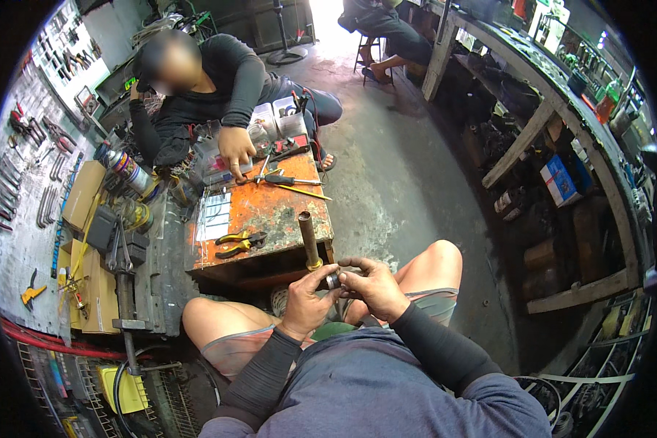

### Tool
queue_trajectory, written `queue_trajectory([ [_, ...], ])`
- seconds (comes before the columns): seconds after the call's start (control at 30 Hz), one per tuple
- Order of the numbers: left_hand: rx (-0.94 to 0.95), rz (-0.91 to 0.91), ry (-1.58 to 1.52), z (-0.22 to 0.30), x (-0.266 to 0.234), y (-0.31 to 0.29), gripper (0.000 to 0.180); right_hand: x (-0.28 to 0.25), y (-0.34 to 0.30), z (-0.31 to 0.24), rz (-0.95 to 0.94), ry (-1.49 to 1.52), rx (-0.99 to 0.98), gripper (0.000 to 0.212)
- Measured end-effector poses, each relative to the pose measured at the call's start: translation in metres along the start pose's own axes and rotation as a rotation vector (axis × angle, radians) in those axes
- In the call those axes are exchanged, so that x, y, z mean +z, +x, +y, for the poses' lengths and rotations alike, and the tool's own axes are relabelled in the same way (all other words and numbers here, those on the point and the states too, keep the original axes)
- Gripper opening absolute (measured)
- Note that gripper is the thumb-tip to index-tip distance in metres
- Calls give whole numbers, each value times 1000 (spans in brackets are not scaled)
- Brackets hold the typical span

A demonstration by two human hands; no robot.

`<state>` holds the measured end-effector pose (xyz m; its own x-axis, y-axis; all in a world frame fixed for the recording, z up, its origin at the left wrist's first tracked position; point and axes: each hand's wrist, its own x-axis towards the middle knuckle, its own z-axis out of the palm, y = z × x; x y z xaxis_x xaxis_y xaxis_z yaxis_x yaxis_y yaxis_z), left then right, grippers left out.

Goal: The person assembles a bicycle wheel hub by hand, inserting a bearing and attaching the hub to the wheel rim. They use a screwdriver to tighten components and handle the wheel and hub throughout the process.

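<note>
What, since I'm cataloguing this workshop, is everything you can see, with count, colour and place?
Orange bench: 1, worn orange, ahead
Pliers: 1 pair, yellow-black, on orange bench
Screwdriver: 1, black handle, on orange bench
Pencil-like stick: 1, yellow, beside screwdriver
Tubs: at least 2, whitish, orange bench's far side
Upright rod: 1, brown, orange bench's near edge
Ring-shaped part: 1, dark and silvery, lower centre
Cardboard boxes: at least 2, tan, left
Hand tools: many, mixed colours, left
Hose: at least 1, red, lower left
Wooden bench: 1, greyish-brown, right
Smaller clutter: uncountable
Other people: 2, dark clothes, upper left and top
Left hand: 1, black sleeve, holding ring-shaped part
Right hand: same
</note>
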<state>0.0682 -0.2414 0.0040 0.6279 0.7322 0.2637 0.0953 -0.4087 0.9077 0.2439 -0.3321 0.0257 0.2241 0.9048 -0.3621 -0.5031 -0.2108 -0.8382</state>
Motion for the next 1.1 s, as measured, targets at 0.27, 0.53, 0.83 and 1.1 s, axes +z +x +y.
queue_trajectory([
  [0.27,-41,-116,64,4,-11,5,51,-12,11,8,-86,136,215,38],
  [0.53,-77,-118,69,-6,-12,-5,52,-16,14,17,-141,142,229,35],
  [0.83,-56,-85,44,-1,-13,-3,49,-21,15,30,-208,310,252,35],
  [1.1,-93,-54,79,-4,-12,-13,47,-23,20,35,-192,190,208,30],
])
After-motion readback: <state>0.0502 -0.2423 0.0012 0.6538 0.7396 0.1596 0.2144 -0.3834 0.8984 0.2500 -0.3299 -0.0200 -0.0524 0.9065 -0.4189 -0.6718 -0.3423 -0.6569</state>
